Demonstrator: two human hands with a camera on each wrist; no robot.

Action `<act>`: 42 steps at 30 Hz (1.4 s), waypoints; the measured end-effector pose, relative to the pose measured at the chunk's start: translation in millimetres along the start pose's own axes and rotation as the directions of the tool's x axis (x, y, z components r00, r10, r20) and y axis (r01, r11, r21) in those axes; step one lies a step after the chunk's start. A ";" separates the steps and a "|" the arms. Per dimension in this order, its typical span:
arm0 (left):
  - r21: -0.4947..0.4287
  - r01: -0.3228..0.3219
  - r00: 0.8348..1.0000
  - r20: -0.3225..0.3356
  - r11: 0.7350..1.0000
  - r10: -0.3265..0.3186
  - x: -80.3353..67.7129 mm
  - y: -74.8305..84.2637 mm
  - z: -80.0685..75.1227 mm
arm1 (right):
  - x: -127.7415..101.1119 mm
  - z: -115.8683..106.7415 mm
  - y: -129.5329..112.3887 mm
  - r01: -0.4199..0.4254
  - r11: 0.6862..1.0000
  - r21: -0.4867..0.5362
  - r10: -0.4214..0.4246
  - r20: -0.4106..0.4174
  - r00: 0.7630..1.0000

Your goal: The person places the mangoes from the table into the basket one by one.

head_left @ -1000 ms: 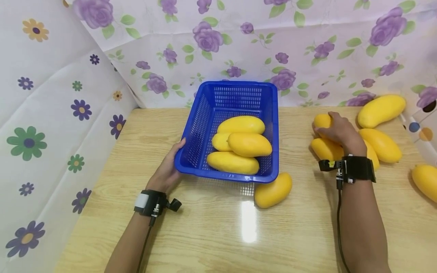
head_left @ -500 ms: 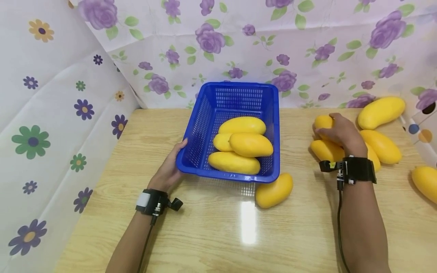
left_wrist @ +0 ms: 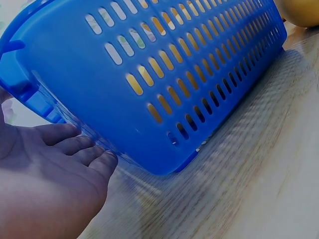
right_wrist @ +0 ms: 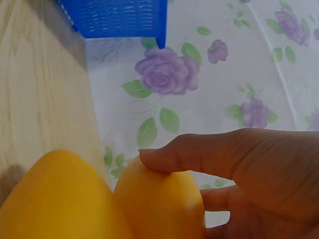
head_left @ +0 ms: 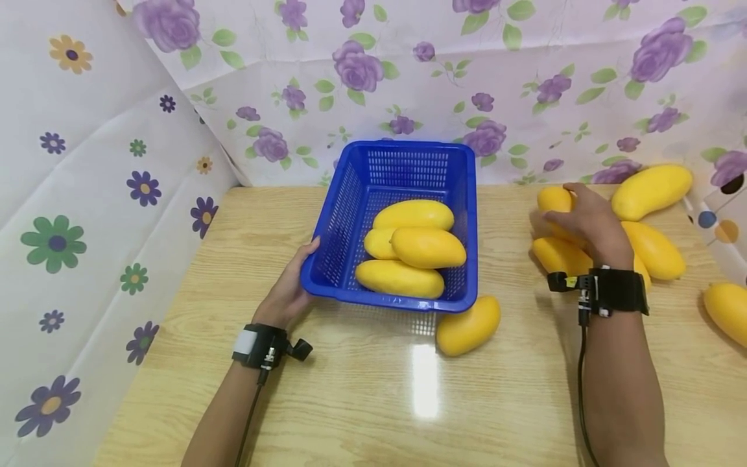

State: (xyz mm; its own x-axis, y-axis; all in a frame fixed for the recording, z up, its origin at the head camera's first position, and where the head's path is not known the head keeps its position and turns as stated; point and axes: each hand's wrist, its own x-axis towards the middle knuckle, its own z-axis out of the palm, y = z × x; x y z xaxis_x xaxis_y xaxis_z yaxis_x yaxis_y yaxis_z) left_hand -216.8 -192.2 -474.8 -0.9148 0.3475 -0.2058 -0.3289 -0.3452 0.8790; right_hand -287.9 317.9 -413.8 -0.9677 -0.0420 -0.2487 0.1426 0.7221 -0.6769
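My left hand (head_left: 287, 290) holds the near left corner of a blue plastic basket (head_left: 320, 253), thumb at the rim and fingers (left_wrist: 87, 149) along the outer wall in the left wrist view. Inside the basket lie several yellow mangoes (head_left: 428, 246). On the right, my right hand (head_left: 595, 224) grips a mango (head_left: 554, 198), its thumb across the fruit's end in the right wrist view (right_wrist: 159, 199). Just below that fruit lies another mango (head_left: 560, 254). More mangoes (head_left: 653, 250) lie beside and partly beneath the hand and wrist.
One mango (head_left: 469, 327) lies against the basket's near right corner. A long mango (head_left: 653, 191) rests by the back wall, and another (head_left: 729, 311) sits at the right edge. Flowered cloth (head_left: 408, 84) stands behind the wooden table (head_left: 350, 402).
My right hand and the mango it grips have risen slightly toward the back over the last half second. The left hand and basket hold still.
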 end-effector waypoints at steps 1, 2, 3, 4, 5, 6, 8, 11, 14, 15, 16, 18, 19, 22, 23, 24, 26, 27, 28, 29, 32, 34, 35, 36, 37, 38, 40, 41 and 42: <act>0.000 -0.001 1.000 0.000 1.000 0.001 -0.2 0.1 -0.3 | -1.2 -0.7 -2.1 0.001 1.000 -0.001 -0.001 -0.002 1.000; -0.005 -0.003 1.000 0.002 1.000 0.003 -0.3 0.2 -0.6 | -2.2 -1.6 -3.8 0.011 1.000 -0.021 -0.011 -0.009 1.000; -0.014 -0.003 1.000 0.006 1.000 0.003 0.1 0.3 -0.7 | -3.6 -2.5 -5.6 0.012 0.999 -0.029 -0.012 -0.013 1.000; -0.020 -0.004 1.000 0.010 1.000 0.004 0.4 0.3 -0.6 | -5.0 -3.4 -7.3 0.011 0.999 -0.043 -0.012 -0.019 1.000; -0.025 -0.004 1.000 0.014 1.000 0.005 0.7 0.1 -0.8 | -6.4 -4.2 -8.8 0.008 0.999 -0.044 -0.009 -0.021 1.000; -0.032 -0.005 1.000 0.018 0.999 0.005 0.9 -0.1 -0.8 | -7.6 -4.8 -10.2 0.007 0.999 -0.047 -0.009 -0.025 1.000; -0.043 -0.006 1.000 0.021 0.999 0.007 1.3 -0.8 -1.1 | -9.2 -5.3 -13.2 0.018 0.997 -0.074 -0.021 -0.044 0.999; -0.048 -0.005 1.000 0.017 0.999 0.006 0.7 -1.1 -1.6 | -12.4 -5.5 -18.0 0.027 0.996 -0.088 -0.033 -0.071 0.997; -0.047 -0.003 1.000 0.017 0.999 0.004 0.3 -0.5 -1.3 | -17.1 -6.4 -22.7 0.041 0.995 -0.092 -0.050 -0.098 0.994; -0.049 -0.004 1.000 0.017 0.999 0.005 0.2 -0.1 -1.1 | -19.0 -6.9 -24.4 0.043 0.996 -0.083 -0.051 -0.104 0.993; -0.049 -0.006 1.000 0.016 0.999 0.007 0.0 0.2 -1.0 | -20.9 -7.6 -26.2 0.048 0.996 -0.078 -0.057 -0.107 0.993; -0.051 -0.009 1.000 0.012 0.999 0.009 -0.7 0.7 -0.8 | -23.6 -8.3 -29.7 0.058 0.997 -0.059 -0.064 -0.113 0.992; -0.054 -0.011 1.000 0.010 0.998 0.012 -0.9 0.7 -0.9 | -24.8 -8.7 -31.6 0.065 0.996 -0.053 -0.071 -0.114 0.991; -0.074 -0.011 1.000 0.007 0.997 0.012 -1.3 0.6 -1.2 | -29.0 -9.6 -38.0 0.082 0.996 -0.035 -0.085 -0.107 0.991; -0.076 -0.009 1.000 0.007 0.997 0.009 -1.1 0.5 -1.3 | -30.7 -9.9 -40.2 0.089 0.996 -0.030 -0.092 -0.103 0.990; -0.080 -0.007 1.000 0.009 0.997 0.008 -0.9 0.2 -1.4 | -32.3 -10.4 -41.8 0.103 0.994 -0.030 -0.105 -0.096 0.990; -0.076 -0.005 1.000 0.009 0.997 0.006 -0.3 -0.3 -1.6 | -35.7 -10.6 -45.7 0.107 0.994 -0.007 -0.107 -0.084 0.991; -0.074 -0.004 1.000 0.008 0.997 0.004 0.1 -0.6 -1.7 | -37.2 -10.4 -47.6 0.109 0.994 0.012 -0.108 -0.078 0.991; -0.070 -0.003 1.000 0.006 0.998 0.004 0.5 -0.8 -1.7 | -38.4 -10.3 -49.4 0.112 0.993 0.034 -0.109 -0.071 0.991; -0.066 -0.002 1.000 0.004 0.998 0.003 0.9 -1.0 -1.7 | -39.5 -10.1 -51.1 0.115 0.992 0.057 -0.111 -0.067 0.992; -0.059 -0.002 1.000 -0.002 0.998 0.002 1.3 -1.3 -1.9 | -41.3 -8.8 -55.8 0.113 0.985 0.134 -0.106 -0.058 0.993; -0.057 -0.003 1.000 -0.003 0.998 0.003 1.1 -1.4 -2.1 | -41.5 -8.0 -58.0 0.119 0.981 0.153 -0.113 -0.048 0.992; -0.056 -0.003 1.000 -0.003 0.998 0.003 0.9 -1.4 -2.2 | -41.6 -7.4 -58.9 0.120 0.980 0.162 -0.114 -0.043 0.993; -0.058 -0.004 1.000 -0.002 0.998 0.004 0.8 -1.4 -2.3 | -41.4 -6.9 -59.6 0.119 0.978 0.169 -0.114 -0.037 0.993; -0.062 -0.004 1.000 0.000 0.998 0.004 0.8 -1.4 -2.4 | -41.4 -6.3 -60.4 0.116 0.977 0.177 -0.112 -0.031 0.993; -0.067 -0.003 1.000 0.004 0.998 0.004 0.8 -1.3 -2.6 | -41.4 -5.7 -61.1 0.114 0.977 0.182 -0.111 -0.026 0.993; -0.068 -0.003 1.000 0.009 0.998 0.003 1.0 -1.4 -3.2 | -41.5 -4.6 -62.2 0.115 0.976 0.185 -0.113 -0.020 0.993; -0.066 -0.002 1.000 0.010 0.998 0.003 1.1 -1.3 -3.1 | -41.6 -4.1 -62.9 0.115 0.975 0.188 -0.113 -0.020 0.993; -0.063 -0.002 1.000 0.011 0.998 0.003 1.5 -1.3 -3.2 | -41.8 -3.4 -63.7 0.114 0.974 0.193 -0.113 -0.019 0.993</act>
State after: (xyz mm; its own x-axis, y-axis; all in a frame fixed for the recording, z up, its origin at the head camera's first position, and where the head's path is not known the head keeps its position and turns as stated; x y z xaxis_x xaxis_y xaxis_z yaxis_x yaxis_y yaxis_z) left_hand -218.5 -194.1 -477.7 -0.9131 0.3559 -0.1989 -0.3413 -0.4005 0.8504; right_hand -257.2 276.0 -357.9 -0.9814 -0.1098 -0.1573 0.0684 0.5656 -0.8218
